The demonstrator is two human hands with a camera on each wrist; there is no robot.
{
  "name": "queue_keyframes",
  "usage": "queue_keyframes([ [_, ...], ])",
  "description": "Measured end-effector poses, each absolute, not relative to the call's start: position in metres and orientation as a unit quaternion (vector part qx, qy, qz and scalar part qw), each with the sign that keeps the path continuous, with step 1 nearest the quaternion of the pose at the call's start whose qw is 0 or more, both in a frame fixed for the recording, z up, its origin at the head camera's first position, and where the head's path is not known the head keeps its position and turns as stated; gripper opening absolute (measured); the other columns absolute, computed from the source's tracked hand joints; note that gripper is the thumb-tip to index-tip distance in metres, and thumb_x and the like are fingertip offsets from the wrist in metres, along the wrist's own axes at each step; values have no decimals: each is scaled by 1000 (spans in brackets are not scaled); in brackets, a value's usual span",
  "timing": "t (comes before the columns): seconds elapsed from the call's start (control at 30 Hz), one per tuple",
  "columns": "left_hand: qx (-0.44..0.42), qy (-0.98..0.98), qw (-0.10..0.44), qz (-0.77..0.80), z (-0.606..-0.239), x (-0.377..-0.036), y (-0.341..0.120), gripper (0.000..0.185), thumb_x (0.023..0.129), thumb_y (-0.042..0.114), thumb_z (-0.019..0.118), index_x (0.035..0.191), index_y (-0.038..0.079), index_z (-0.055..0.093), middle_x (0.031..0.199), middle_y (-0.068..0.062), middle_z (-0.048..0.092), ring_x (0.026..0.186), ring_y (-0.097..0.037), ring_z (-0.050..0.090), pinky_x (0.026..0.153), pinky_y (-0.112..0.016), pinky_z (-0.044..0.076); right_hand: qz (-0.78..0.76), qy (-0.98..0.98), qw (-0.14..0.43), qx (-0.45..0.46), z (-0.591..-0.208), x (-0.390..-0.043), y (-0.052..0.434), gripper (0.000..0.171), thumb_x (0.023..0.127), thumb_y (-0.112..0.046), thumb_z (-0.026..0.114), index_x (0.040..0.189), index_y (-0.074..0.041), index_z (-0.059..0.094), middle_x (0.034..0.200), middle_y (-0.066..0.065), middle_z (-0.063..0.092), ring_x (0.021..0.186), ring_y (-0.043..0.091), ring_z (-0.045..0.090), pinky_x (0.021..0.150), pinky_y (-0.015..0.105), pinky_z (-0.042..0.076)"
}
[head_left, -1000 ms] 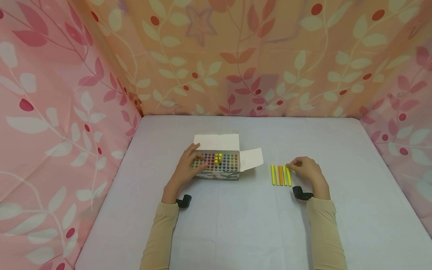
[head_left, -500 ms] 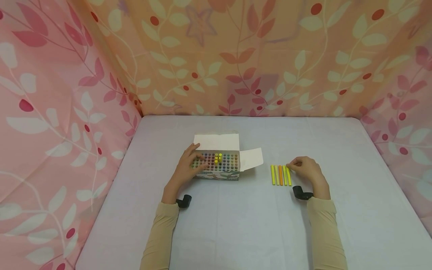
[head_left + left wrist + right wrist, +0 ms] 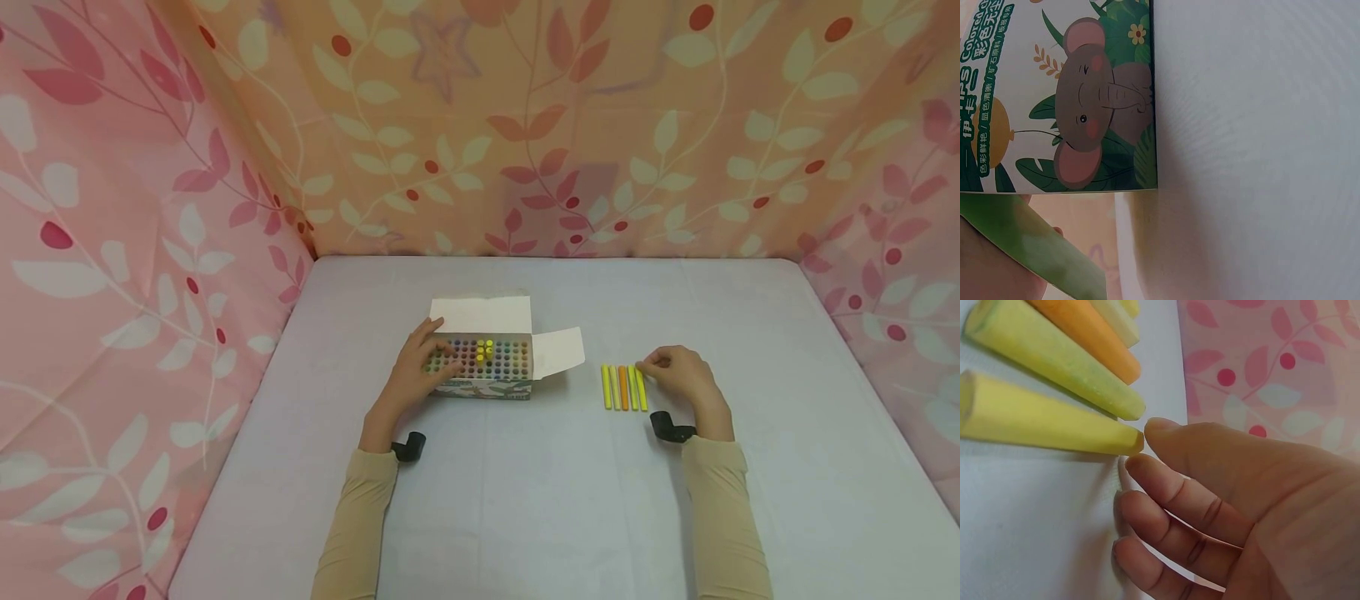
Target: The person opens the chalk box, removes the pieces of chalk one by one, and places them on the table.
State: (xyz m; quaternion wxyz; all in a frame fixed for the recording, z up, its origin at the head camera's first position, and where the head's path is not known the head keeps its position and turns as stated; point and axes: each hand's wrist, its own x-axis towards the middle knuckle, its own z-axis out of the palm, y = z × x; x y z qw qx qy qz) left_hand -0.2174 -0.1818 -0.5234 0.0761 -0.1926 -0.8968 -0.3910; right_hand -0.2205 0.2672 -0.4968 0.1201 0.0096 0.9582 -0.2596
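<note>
An open chalk box (image 3: 491, 367) stands on the table with several coloured chalks upright in it; a few yellow ones (image 3: 486, 348) stick up higher. My left hand (image 3: 420, 371) rests on the box's left end, fingers lying over the chalk tops. The left wrist view shows the box's elephant-printed side (image 3: 1085, 94). To the right, several yellow and orange chalks (image 3: 622, 388) lie in a row. My right hand (image 3: 678, 375) sits beside them, fingers loosely curled, one fingertip touching the far end of the rightmost yellow chalk (image 3: 1041, 419). Next to it lie a greenish chalk (image 3: 1054, 359) and an orange chalk (image 3: 1091, 334).
The pale table (image 3: 525, 500) is enclosed on three sides by pink floral cloth walls (image 3: 112, 250). The box's lid flaps (image 3: 558, 350) stand open at the back and right. A small black camera (image 3: 670, 429) is strapped at each wrist.
</note>
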Motion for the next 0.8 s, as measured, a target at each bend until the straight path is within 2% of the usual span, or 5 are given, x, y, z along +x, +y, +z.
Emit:
queue_keyframes([
  [0.13,-193,-897,76,-390,-523,-218,-182,30,82,50,64,95,24,60,150,5,27,142,-30,14,109,-57,19,-264,957,118,11,-492,-219,266,38,88,-39,60,96,-3,66,103,20,64,95,34,56,76,46,43],
  [0.33,-190,-898,70,-391,-523,-219,-181,30,82,51,63,95,24,60,151,7,26,143,-26,12,109,-57,19,-280,955,94,9,-482,-216,264,39,91,-40,55,101,-4,63,98,17,62,87,29,55,68,37,42],
  [0.47,-187,-897,64,-396,-524,-218,-181,29,83,51,63,95,24,61,151,7,25,143,-27,12,109,-58,19,-293,953,72,5,-475,-214,261,39,93,-41,53,103,-4,62,98,16,62,88,29,55,69,36,42],
  [0.7,-181,-897,63,-398,-525,-217,-182,28,83,51,62,94,26,60,151,9,25,142,-28,13,108,-58,20,-319,947,-17,-24,-465,-215,250,36,93,-35,54,105,-1,61,103,18,61,91,32,56,74,43,46],
  [0.8,-182,-898,65,-396,-525,-217,-182,28,83,51,62,94,26,60,151,8,26,143,-25,12,108,-59,21,-342,937,-54,-42,-462,-216,243,32,92,-30,57,104,0,62,104,17,59,90,33,57,75,44,47],
])
